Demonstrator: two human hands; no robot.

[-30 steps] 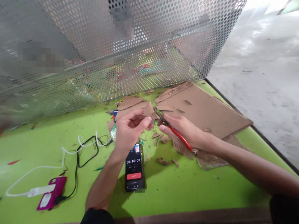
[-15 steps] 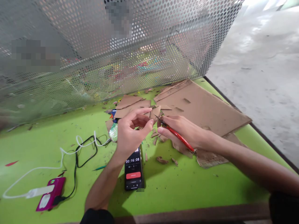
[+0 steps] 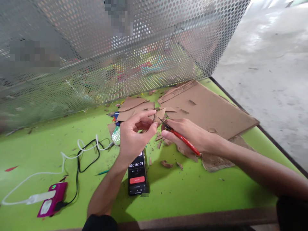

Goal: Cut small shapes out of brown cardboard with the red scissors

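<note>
My left hand (image 3: 136, 134) is curled, its thumb and fingers closed on a small, pointed cardboard piece (image 3: 160, 114). From the right, my right hand (image 3: 187, 131) grips red-handled pliers (image 3: 185, 141). Their narrow dark tip points left, right beside the cardboard piece; whether the jaws touch it I cannot tell. Under both hands lie small torn cardboard scraps (image 3: 166, 164). Behind my left hand are flat cardboard strips (image 3: 132, 105), and a large cardboard sheet (image 3: 207, 106) spreads beyond my right hand.
A phone (image 3: 137, 175) showing a running timer lies below my left wrist. At left, white and black cables (image 3: 78, 166) lead to a magenta power strip (image 3: 53, 199). A perforated metal panel (image 3: 144, 41) stands along the back of the green table (image 3: 183, 195).
The timer moved from 00:16:08 to 00:16:09. Both hands keep nearly the same pose, with the pliers still beside the cardboard piece. The whole view has shifted slightly.
</note>
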